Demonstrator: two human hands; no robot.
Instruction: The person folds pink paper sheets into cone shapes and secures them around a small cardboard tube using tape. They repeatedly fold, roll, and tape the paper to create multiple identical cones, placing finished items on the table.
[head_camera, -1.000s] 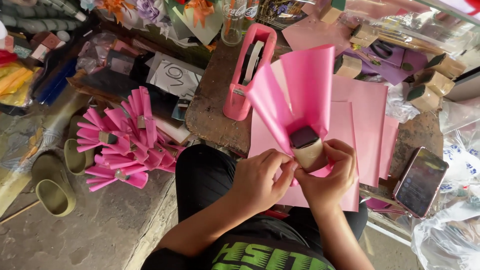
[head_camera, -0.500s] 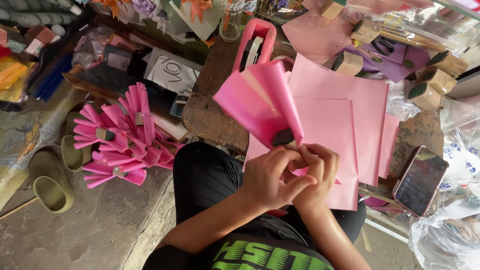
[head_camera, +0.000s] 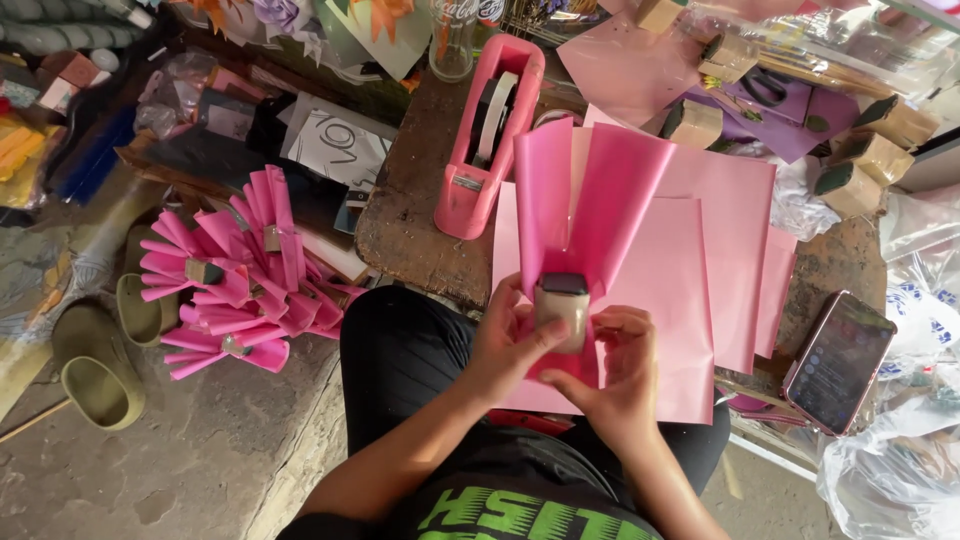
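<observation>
Both hands, left hand (head_camera: 510, 345) and right hand (head_camera: 615, 375), pinched the pink wrapped block (head_camera: 563, 305) upright; its paper fanned toward the tape dispenser (head_camera: 487, 130), base hidden.

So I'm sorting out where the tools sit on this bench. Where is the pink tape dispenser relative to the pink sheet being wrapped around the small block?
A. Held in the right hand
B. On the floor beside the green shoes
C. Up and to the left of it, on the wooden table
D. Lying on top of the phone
C: the pink tape dispenser stands on the wooden table, up-left of the pink sheet that both hands wrap around the small block.
</observation>
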